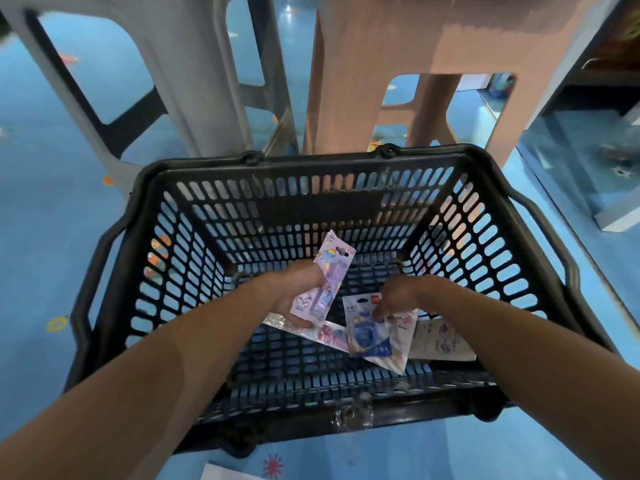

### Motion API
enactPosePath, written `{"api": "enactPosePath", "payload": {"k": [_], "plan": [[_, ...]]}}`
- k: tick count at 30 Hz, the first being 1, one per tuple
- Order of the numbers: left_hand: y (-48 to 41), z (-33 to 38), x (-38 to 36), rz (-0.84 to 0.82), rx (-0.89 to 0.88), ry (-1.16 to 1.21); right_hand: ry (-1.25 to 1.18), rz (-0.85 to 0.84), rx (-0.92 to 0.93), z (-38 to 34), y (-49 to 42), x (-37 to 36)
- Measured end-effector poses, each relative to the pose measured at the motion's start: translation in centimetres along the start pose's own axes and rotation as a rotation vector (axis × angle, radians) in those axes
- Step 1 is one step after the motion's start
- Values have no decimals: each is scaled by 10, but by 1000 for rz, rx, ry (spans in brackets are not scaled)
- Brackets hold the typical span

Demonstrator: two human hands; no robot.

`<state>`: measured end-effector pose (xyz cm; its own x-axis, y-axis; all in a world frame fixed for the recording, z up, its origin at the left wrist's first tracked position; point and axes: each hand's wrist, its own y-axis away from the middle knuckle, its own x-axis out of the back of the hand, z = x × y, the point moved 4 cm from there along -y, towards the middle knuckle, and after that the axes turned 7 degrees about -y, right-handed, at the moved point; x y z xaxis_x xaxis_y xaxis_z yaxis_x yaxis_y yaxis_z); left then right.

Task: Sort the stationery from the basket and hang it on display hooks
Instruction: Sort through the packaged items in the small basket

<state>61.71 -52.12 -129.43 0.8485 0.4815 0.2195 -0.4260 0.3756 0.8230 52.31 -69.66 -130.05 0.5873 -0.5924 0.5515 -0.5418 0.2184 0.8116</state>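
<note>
Head view — left hand (pixel 294 297) grips a pink pack (pixel 330 268), right hand (pixel 398 294) pinches a blue pack (pixel 369 336) — both inside the basket (pixel 311 165).

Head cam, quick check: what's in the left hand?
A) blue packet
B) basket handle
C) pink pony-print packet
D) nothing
C: the left hand grips the pink pony-print packet, tilted up inside the basket. The blue packet lies flat beneath the right hand.

Grey stool (pixel 194 64) beside pink stool (pixel 450 46) on blue patterned floor (pixel 52 220).
</note>
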Motion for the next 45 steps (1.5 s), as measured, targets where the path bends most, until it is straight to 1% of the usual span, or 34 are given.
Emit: {"api": "enactPosePath", "payload": {"k": [2, 3, 6, 7, 9, 12, 15, 18, 21, 24, 26, 27, 31, 32, 33, 35, 36, 37, 38, 40, 43, 44, 45], "plan": [[-1, 0, 0, -7, -2, -8, 76, 12, 9, -1, 0, -1], [-1, 0, -1, -12, -6, -15, 70, 43, 14, -1, 2, 3], [2, 1, 0, 3, -35, -14, -58, 69, 12, 1, 11, 16], [2, 1, 1, 15, -54, -5, -142, 71, -2, 2, 14, 20], [4, 3, 3, 39, -90, -6, -432, 60, -26, 6, 18, 26], [6, 8, 2, 84, -169, -36, -811, 127, -29, 7, 28, 40], [12, 13, 2, 97, -233, -20, -1155, 130, -42, -1, 44, 47], [20, 18, 5, 79, -292, 10, -1366, 137, -30, -11, 56, 49], [32, 19, 7, 40, -298, 32, -1464, 198, 37, -21, 64, 50], [43, 18, 4, -75, -302, 12, -1495, 250, 70, -31, 70, 48], [45, 19, 3, -95, -350, 28, -1520, 272, 74, -37, 74, 47], [44, 20, 2, -79, -380, 21, -1536, 281, 76, -40, 77, 47], [37, 19, 0, 94, -447, -15, -1517, 332, 62, -49, 81, 47], [38, 20, 0, 114, -463, -28, -1454, 397, 55, -47, 81, 50], [38, 20, -1, 124, -479, -62, -1345, 500, 39, -42, 82, 56], [38, 22, -1, 129, -502, -138, -1076, 734, -7, -23, 83, 69], [38, 21, -1, 126, -507, -171, -926, 804, -32, -14, 83, 73], [38, 20, -1, 124, -497, -208, -801, 815, -39, -8, 84, 75], [36, 18, -1, 120, -472, -244, -733, 793, -34, -5, 84, 75], [32, 12, 0, 89, -394, -334, -728, 742, -51, 3, 77, 71], [26, 3, 3, 12, -292, -530, -644, 713, -118, 14, 69, 64], [24, 1, 5, -8, -264, -600, -627, 684, -137, 16, 66, 61], [22, -2, 6, -22, -239, -652, -583, 604, -155, 19, 62, 56]]}}
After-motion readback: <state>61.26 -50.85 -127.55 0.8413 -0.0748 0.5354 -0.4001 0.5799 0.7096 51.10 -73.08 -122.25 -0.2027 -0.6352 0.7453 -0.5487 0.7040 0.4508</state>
